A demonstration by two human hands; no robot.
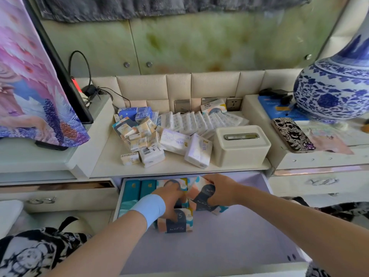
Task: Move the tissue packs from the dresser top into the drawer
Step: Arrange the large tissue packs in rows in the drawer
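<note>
Here, glossy rectangular tissue packs [179, 224].

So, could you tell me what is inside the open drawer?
Teal packs stand at the left of the drawer, patterned packs beside them. The left hand and right hand each hold one; anything beneath the hands is hidden.

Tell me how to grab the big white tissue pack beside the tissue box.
Take the white tissue pack by its near end, coming from the front: that end lies free near the dresser edge, while the tissue box crowds its right side.
</note>
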